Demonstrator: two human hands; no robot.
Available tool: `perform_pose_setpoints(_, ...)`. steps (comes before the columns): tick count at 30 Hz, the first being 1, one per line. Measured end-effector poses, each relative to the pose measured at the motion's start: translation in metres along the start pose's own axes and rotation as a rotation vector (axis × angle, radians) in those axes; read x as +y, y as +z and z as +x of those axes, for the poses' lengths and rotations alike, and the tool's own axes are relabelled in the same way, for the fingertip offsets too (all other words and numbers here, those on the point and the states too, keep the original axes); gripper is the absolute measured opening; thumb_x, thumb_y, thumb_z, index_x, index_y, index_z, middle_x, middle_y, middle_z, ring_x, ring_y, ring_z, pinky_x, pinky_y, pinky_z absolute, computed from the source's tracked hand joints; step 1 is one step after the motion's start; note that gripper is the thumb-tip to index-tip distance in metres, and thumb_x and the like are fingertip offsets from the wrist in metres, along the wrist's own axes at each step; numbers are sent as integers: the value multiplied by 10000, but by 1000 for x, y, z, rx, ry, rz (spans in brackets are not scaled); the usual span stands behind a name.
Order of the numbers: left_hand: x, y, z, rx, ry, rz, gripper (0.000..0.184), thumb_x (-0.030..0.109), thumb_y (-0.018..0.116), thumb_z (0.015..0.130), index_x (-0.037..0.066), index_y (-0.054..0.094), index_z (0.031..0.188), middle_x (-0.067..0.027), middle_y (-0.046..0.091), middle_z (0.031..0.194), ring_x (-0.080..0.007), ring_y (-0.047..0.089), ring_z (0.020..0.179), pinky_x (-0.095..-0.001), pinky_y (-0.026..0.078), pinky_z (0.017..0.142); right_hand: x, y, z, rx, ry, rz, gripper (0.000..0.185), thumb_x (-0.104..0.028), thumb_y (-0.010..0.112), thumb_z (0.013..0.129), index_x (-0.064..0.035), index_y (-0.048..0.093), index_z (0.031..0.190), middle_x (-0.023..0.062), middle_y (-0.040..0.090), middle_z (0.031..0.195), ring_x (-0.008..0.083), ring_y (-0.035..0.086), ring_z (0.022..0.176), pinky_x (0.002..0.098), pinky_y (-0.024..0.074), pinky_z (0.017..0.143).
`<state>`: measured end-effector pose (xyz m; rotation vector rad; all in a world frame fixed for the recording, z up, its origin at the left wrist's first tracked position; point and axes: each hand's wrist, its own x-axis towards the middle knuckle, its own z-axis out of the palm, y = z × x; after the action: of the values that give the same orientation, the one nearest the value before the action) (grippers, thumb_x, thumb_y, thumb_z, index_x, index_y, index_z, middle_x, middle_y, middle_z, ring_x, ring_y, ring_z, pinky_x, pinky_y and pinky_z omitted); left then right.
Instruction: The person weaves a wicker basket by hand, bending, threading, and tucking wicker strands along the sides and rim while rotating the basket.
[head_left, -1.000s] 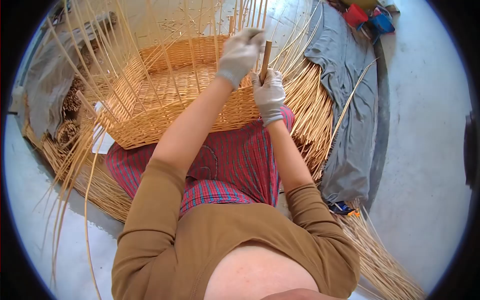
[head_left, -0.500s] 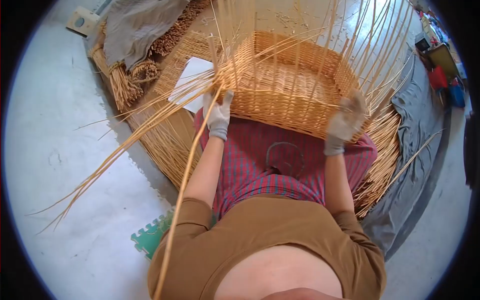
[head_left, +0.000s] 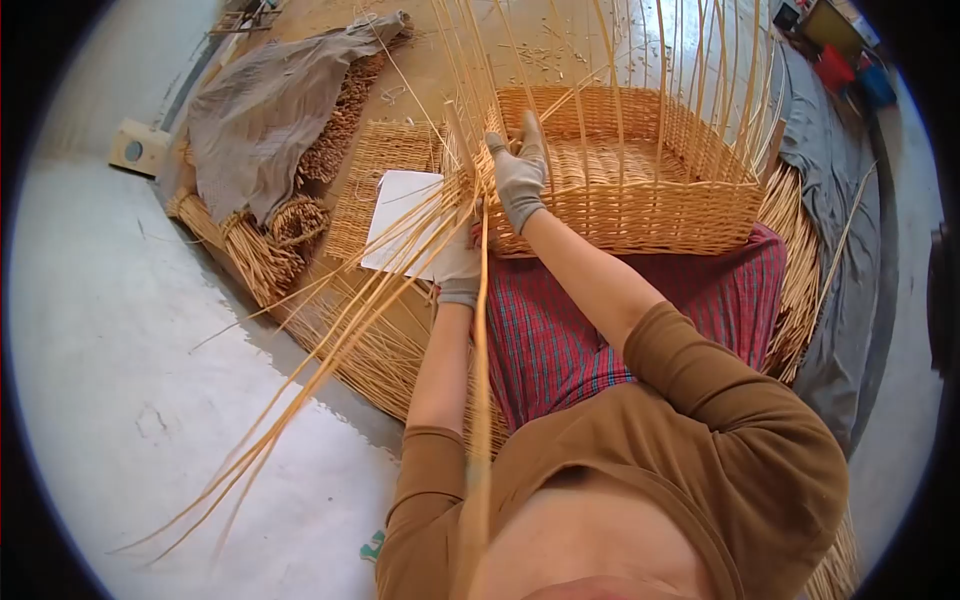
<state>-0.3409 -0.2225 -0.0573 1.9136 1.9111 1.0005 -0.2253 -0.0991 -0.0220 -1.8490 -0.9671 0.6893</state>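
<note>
A woven wicker basket (head_left: 640, 220) with tall upright stakes (head_left: 612, 80) rests on the lap. My right hand (head_left: 520, 180), in a light glove with grey fingertips, is at the basket's near left corner. Its thumb and fingers are spread, and nothing shows gripped between them. My left hand (head_left: 459, 268), also gloved, is low beside that corner, under a bunch of long willow rods (head_left: 400, 245) that sticks out to the lower left. The rods hide its fingers. One thicker rod (head_left: 482, 360) runs from the corner towards the camera, blurred at its near end.
A white sheet (head_left: 400, 205) and a woven mat (head_left: 375, 165) lie left of the basket. Grey cloth (head_left: 260, 110) covers rod bundles (head_left: 255, 255) further left. More rods (head_left: 795, 255) and dark cloth (head_left: 825, 210) are on the right. A checked cloth (head_left: 640, 300) covers the lap.
My right hand has left the basket's right corner and crossed to its left corner. The view has shifted, and the basket appears turned slightly. My left hand stays by the left corner, more covered by rods.
</note>
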Motion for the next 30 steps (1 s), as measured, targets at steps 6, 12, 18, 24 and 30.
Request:
perform_pose_setpoints(6, 0, -6, 8, -125, 35, 332, 642, 402, 750, 805, 332, 490, 1388, -104, 722, 1060, -338, 697, 868, -431, 543, 705, -22, -40, -7, -536, -180, 605, 560, -600, 572, 935, -56, 693, 991, -17, 571, 643, 65, 512, 556, 222, 432, 533)
perform_pose_setpoints(12, -29, 19, 13, -69, 73, 243, 672, 339, 769, 792, 269, 493, 1401, -103, 694, 1167, -330, 671, 1007, -432, 528, 842, -48, -79, -18, -120, -1027, 456, 362, -228, 595, 979, -70, 537, 1301, 111, 599, 1227, 230, 551, 1204, 346, 475, 995)
perform_pose_setpoints(18, -3, 5, 10, -24, 111, 290, 451, 214, 731, 836, 153, 607, 1266, -115, 679, 1142, -307, 635, 1078, -399, 509, 915, 119, -157, 31, -753, -145, 968, 141, -80, 569, 991, -56, 628, 1117, 86, 658, 1159, 200, 665, 1006, 338, 568, 873)
perform_pose_setpoints(24, 68, 41, 1, 170, 332, -199, 519, -82, 451, 929, 156, 551, 1379, -70, 668, 1114, -217, 658, 883, -313, 542, 783, 115, -200, 42, -593, 131, 677, 165, -168, 657, 960, -69, 690, 1089, 54, 721, 1016, 151, 695, 863, 287, 602, 723)
perform_pose_setpoints(30, 76, 48, 59, -506, -493, -681, 474, -36, 464, 949, 179, 573, 1357, -9, 638, 877, -125, 494, 445, -315, 424, 421, 55, -146, 42, -437, -567, 339, 391, -58, 592, 959, -81, 540, 1346, 133, 624, 1270, 229, 673, 996, 368, 567, 835)
